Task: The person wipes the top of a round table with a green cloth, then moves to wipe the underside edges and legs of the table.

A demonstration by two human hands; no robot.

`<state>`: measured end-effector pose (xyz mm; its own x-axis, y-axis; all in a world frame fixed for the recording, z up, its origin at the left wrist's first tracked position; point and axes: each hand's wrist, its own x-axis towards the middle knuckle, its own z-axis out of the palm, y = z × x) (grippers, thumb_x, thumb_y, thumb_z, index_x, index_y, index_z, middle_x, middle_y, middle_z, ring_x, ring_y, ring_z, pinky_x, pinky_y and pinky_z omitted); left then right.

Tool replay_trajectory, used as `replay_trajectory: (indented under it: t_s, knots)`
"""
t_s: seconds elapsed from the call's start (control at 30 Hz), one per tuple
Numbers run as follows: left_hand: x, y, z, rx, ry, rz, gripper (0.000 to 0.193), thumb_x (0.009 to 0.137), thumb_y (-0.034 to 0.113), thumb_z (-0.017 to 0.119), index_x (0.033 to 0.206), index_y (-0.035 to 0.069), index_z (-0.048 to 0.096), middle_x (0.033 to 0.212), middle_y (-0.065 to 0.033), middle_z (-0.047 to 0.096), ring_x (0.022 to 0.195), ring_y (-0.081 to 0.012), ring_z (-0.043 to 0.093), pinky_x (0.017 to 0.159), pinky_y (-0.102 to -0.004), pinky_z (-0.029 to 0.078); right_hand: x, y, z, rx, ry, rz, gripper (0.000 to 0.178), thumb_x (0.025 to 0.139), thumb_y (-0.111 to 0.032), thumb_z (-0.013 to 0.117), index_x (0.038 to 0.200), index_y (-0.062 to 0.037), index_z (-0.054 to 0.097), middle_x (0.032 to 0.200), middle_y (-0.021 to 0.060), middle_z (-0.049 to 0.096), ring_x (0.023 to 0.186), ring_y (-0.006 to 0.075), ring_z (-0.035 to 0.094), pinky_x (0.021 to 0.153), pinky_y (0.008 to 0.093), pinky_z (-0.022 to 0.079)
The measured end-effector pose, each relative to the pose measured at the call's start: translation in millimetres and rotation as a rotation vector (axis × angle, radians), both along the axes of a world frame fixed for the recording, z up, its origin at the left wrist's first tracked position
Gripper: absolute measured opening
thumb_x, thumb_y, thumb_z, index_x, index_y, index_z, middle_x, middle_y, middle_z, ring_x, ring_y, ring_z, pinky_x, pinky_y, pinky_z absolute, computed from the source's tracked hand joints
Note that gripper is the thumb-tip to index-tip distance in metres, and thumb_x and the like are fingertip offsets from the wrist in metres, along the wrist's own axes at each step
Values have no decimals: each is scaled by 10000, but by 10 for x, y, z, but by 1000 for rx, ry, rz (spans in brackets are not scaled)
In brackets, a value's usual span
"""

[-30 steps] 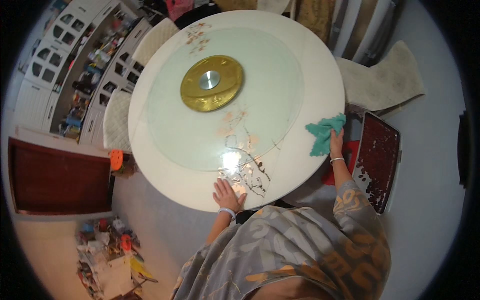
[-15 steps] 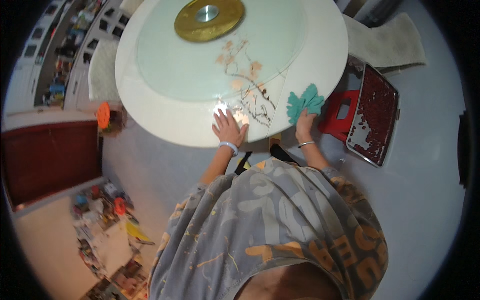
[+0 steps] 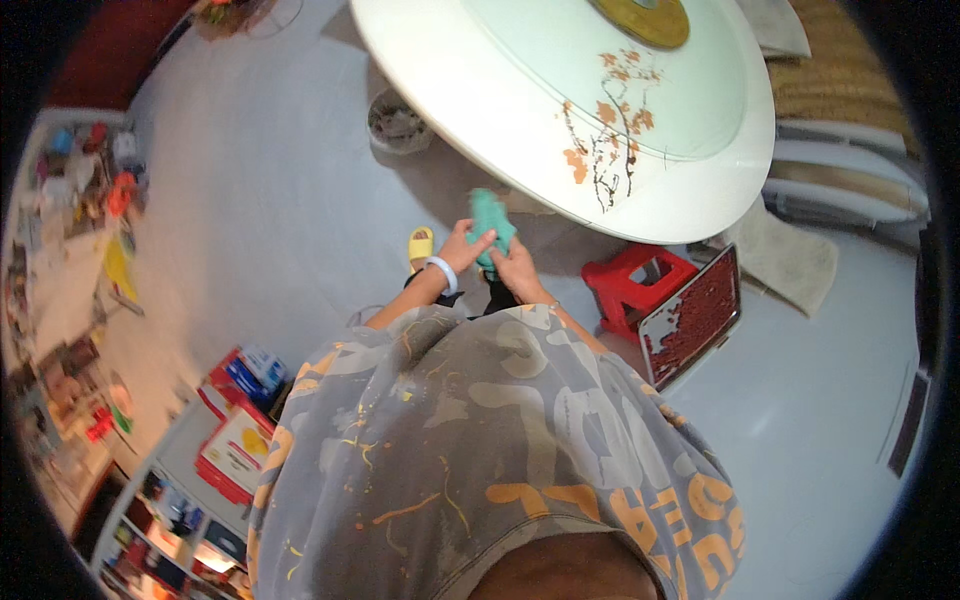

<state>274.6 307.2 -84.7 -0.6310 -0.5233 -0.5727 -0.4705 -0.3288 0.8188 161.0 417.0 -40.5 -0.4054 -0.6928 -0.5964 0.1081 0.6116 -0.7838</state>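
- Drawn off the bench since the earlier frame, the bunched teal-green fabric cloth (image 3: 490, 222) is now held up before the body, and the left hand has left the tabletop to join it.
- Both hands grasp the cloth: the left hand (image 3: 461, 247) has its fingers and thumb against the lower left side, the right hand (image 3: 513, 270) grips the lower right edge.
- Most of the cloth rises above and between the hands, slightly blurred at its upper end.
- It sits just beside the near rim of the round, glossy white bench (image 3: 470, 115), in front of the floor as seen from above.
- On the bench lie a pale green glass disc (image 3: 715, 100) and part of a gold round plate (image 3: 652, 22); orange-and-black blossom branches decorate the surface.
- A pale smooth bracelet (image 3: 443, 275) circles the left wrist.
- Right of the hands, well apart, stand a red plastic stool (image 3: 632, 272) and a tilted metal-rimmed tray (image 3: 660, 348) bearing dark red pieces.
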Motion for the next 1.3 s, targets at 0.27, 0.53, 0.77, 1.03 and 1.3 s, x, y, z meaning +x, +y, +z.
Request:
replay_trajectory:
  t_s: [0.27,0.53,0.77,1.03,1.3]
  knots:
    - [493,551,-342,-33,-86,360,502,979,390,517,1242,-36,554,1265,-298,534,1225,-436,472,1035,-456,376,60,-64,279,97,-399,149,374,991,-346,573,1250,-76,557,1081,29,619,940,133,574,816,289,462]
    - [393,1092,-399,225,282,1066,335,1006,239,554,1260,27,501,1115,-79,603,1021,-193,577,896,-343,466,-422,445,72,177,-523,14,163,963,-346,616,970,-184,605,893,-72,585,827,70,530,720,259,418]
    - [269,1137,-71,369,328,958,341,1012,279,549,1209,3,582,1078,-74,657,983,-164,608,869,-319,491,-633,666,142,54,-277,108,152,912,-272,695,922,-137,626,864,-50,594,808,71,513,726,253,414]
    - [570,736,-304,276,336,704,407,997,286,559,1284,-2,541,1143,-88,646,1015,-183,601,905,-335,476,-310,545,315,-132,-179,11,155,917,-194,692,977,-73,618,912,-20,610,846,73,527,748,234,438]
    - [758,742,-926,-81,-313,625,396,916,256,617,1230,23,550,1132,-139,625,1068,-251,593,943,-369,470,805,-26,250,-325,521,253,202,825,-80,691,996,-13,609,928,129,631,835,256,624,745,330,503]
